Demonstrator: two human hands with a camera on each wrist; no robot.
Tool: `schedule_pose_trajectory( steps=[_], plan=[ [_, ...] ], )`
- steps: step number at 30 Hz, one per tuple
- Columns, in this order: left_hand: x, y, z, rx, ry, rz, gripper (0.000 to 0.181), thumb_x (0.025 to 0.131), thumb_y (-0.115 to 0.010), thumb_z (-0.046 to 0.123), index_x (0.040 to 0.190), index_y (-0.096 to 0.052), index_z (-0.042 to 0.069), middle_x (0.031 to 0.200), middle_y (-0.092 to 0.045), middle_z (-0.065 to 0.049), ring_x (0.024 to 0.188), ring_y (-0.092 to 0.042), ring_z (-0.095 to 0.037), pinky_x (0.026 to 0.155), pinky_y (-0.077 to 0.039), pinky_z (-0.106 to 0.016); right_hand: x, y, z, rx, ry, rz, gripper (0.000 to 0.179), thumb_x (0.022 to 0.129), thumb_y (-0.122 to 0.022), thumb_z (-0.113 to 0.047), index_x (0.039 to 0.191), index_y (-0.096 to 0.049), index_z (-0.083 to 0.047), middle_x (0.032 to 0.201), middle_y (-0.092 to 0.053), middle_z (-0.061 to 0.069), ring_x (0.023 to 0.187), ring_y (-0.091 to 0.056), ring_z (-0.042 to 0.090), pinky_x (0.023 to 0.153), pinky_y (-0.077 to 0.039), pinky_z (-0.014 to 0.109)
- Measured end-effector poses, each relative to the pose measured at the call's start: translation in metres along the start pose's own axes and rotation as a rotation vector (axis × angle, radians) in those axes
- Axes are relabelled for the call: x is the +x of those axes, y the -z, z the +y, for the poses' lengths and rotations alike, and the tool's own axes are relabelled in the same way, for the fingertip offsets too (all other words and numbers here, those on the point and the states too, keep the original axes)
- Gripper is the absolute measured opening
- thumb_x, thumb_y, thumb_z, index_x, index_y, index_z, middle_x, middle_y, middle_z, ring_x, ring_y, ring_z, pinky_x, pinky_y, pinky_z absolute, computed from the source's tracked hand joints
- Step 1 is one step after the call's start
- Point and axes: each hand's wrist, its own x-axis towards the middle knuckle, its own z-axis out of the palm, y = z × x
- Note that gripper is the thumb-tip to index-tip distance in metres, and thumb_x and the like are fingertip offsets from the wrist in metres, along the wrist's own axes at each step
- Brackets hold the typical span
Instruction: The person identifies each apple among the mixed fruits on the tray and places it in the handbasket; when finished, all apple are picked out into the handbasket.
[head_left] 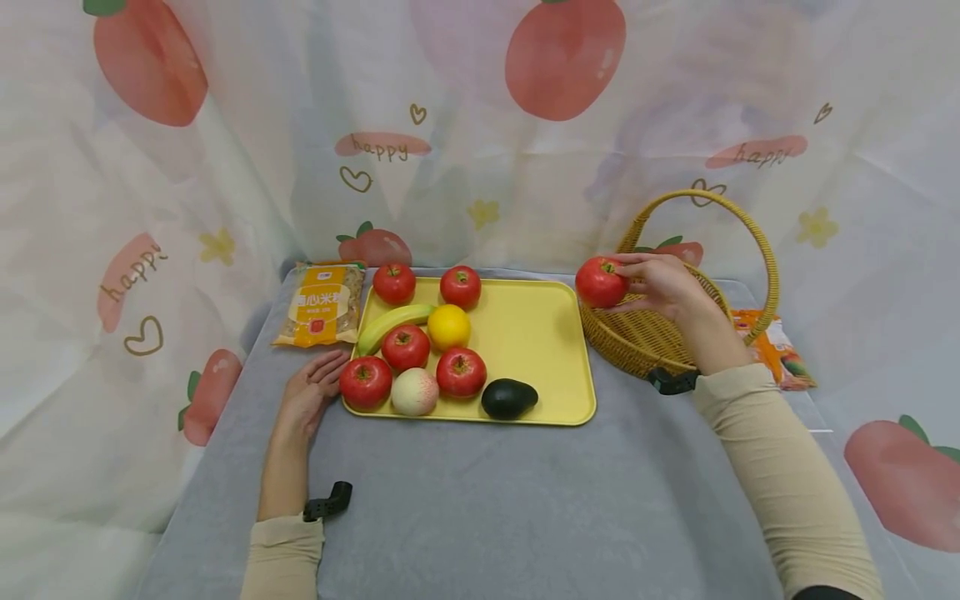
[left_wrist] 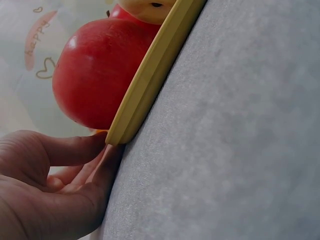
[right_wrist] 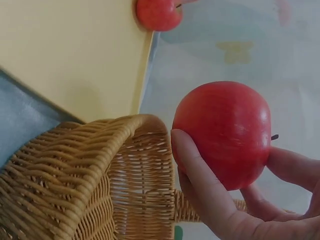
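Observation:
My right hand [head_left: 663, 286] holds a red apple [head_left: 601, 282] in its fingertips, above the left rim of a wicker basket [head_left: 626, 354]. In the right wrist view, thumb and fingers grip the apple [right_wrist: 225, 132] around its sides, clear of the basket. On the left, my left hand [head_left: 311, 392] is at the left edge of a yellow tray [head_left: 536, 350]. The left wrist view shows thumb and fingers pinching the tray's rim [left_wrist: 145, 82], close to a red apple [left_wrist: 100, 75]. Several red apples, a banana [head_left: 393, 327], a yellow round fruit [head_left: 449, 327], a peach [head_left: 415, 392] and an avocado [head_left: 510, 399] lie on the tray.
An orange-and-clear food bag [head_left: 321, 304] lies at the back left, beside the tray. Another orange packet [head_left: 780, 350] is partly hidden behind the basket's right side. The basket's tall handle [head_left: 768, 258] arches upward. A printed curtain [head_left: 465, 192] hangs behind the grey-covered table [head_left: 480, 508].

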Motion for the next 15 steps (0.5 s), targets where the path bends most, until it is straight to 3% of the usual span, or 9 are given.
schedule_pose_trajectory(
  steps=[8, 15],
  plan=[
    [0.001, -0.003, 0.001, 0.024, 0.021, 0.028, 0.075, 0.092, -0.045, -0.023, 0.159, -0.043, 0.011, 0.159, -0.049, -0.01, 0.139, -0.054, -0.015, 0.091, -0.053, -0.018, 0.005, 0.014, 0.003, -0.024, -0.032, 0.021, 0.059, 0.109, -0.052, -0.017, 0.163, -0.031, -0.007, 0.169, -0.021, 0.015, 0.146, -0.035, 0.038, 0.093, -0.055, 0.058],
    [-0.001, -0.004, 0.0, 0.02, 0.019, 0.034, 0.078, 0.09, -0.043, -0.025, 0.159, -0.043, 0.012, 0.16, -0.048, -0.011, 0.138, -0.055, -0.014, 0.091, -0.053, -0.018, 0.008, 0.022, 0.002, -0.076, -0.048, 0.042, 0.058, 0.11, -0.049, -0.015, 0.164, -0.029, -0.007, 0.17, -0.018, 0.017, 0.149, -0.032, 0.043, 0.098, -0.053, 0.06]
  ],
)
